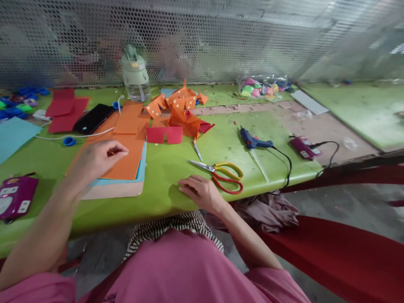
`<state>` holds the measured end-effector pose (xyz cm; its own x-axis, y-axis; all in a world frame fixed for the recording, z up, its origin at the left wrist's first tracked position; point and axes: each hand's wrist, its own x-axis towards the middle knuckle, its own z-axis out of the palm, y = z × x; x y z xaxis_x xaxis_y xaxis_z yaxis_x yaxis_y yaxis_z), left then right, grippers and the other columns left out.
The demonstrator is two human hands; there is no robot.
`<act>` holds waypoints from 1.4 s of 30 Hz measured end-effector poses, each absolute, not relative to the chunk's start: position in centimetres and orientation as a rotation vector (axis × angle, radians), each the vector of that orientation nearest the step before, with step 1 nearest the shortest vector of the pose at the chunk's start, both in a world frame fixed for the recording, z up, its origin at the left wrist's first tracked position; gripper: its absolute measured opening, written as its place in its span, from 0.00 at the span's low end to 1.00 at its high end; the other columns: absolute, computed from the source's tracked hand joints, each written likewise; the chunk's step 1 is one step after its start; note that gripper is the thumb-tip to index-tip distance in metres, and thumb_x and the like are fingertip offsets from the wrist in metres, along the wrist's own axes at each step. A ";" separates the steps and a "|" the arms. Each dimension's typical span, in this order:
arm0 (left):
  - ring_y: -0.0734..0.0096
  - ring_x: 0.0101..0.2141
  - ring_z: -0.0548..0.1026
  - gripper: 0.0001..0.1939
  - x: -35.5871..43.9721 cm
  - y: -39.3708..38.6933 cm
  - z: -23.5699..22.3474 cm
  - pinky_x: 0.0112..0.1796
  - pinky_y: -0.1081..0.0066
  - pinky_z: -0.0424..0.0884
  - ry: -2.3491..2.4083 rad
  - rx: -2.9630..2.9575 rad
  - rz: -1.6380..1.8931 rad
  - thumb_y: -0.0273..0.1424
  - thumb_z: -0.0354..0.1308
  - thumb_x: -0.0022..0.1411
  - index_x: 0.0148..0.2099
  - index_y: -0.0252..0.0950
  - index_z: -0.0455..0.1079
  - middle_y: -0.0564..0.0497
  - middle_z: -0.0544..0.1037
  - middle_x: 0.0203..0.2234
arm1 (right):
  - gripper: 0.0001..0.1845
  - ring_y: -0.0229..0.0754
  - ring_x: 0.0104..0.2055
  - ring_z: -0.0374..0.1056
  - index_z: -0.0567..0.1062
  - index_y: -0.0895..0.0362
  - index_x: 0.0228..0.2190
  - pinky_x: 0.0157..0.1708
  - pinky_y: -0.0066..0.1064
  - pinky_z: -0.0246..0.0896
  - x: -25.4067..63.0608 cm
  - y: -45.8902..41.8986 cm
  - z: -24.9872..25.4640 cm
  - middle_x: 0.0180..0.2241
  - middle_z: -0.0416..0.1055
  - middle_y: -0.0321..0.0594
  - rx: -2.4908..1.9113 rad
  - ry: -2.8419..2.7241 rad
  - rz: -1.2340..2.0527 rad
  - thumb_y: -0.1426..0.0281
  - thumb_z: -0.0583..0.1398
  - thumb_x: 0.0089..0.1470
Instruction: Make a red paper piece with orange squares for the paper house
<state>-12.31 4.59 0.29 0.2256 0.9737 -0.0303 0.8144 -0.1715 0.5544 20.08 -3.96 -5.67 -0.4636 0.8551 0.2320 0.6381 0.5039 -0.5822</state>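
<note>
Curling loosely, both hands [99, 158] [203, 192] point inward, well apart.

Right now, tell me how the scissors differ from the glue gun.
The scissors have one yellow and one red handle; the glue gun is dark blue. The scissors have no cord; the glue gun has a black one. The scissors lie close to the right hand; the glue gun lies farther off. Both rest on the green table.
</note>
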 end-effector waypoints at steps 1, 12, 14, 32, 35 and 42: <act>0.71 0.36 0.74 0.11 -12.1 4.7 0.3 0.41 0.71 0.67 1.653 2.041 0.453 0.39 0.54 0.65 0.42 0.38 0.72 0.52 0.80 0.38 | 0.13 0.38 0.34 0.74 0.78 0.57 0.43 0.33 0.27 0.67 19.9 -3.9 -5.8 0.35 0.78 0.42 -1.221 -2.257 0.570 0.64 0.56 0.66; 0.67 0.43 0.78 0.18 -8.8 10.4 -0.4 0.46 0.67 0.72 1.715 1.971 0.597 0.32 0.57 0.63 0.54 0.34 0.69 0.44 0.81 0.43 | 0.14 0.36 0.30 0.71 0.79 0.56 0.42 0.27 0.25 0.61 19.8 -2.9 -6.2 0.32 0.77 0.41 -1.183 -2.216 0.593 0.64 0.55 0.66; 0.67 0.43 0.78 0.22 -8.0 11.6 -1.4 0.45 0.67 0.72 1.680 1.910 0.532 0.30 0.56 0.64 0.60 0.34 0.64 0.43 0.81 0.45 | 0.14 0.36 0.30 0.72 0.79 0.57 0.41 0.28 0.26 0.63 19.8 -3.0 -6.1 0.32 0.77 0.41 -1.181 -2.204 0.590 0.64 0.55 0.66; 0.41 0.64 0.61 0.46 -9.7 5.6 -2.2 0.59 0.46 0.62 1.754 2.271 -0.053 0.47 0.64 0.54 0.69 0.37 0.52 0.35 0.62 0.65 | 0.12 0.37 0.31 0.72 0.79 0.57 0.41 0.29 0.27 0.64 20.2 -3.0 -6.5 0.31 0.77 0.40 -1.090 -2.200 0.618 0.67 0.56 0.66; 0.43 0.65 0.59 0.45 -10.2 2.6 -2.0 0.60 0.47 0.62 1.792 2.277 -0.125 0.44 0.62 0.56 0.71 0.39 0.48 0.36 0.59 0.67 | 0.13 0.38 0.32 0.72 0.79 0.57 0.41 0.30 0.28 0.65 20.2 -3.0 -6.5 0.32 0.77 0.41 -1.112 -2.204 0.634 0.66 0.56 0.66; 0.54 0.50 0.77 0.32 -10.8 0.8 -1.8 0.48 0.59 0.72 1.994 2.265 -0.178 0.23 0.48 0.62 0.68 0.32 0.55 0.36 0.74 0.57 | 0.13 0.40 0.33 0.74 0.80 0.55 0.41 0.31 0.30 0.67 20.0 -2.9 -6.3 0.33 0.78 0.42 -1.147 -2.201 0.685 0.65 0.55 0.66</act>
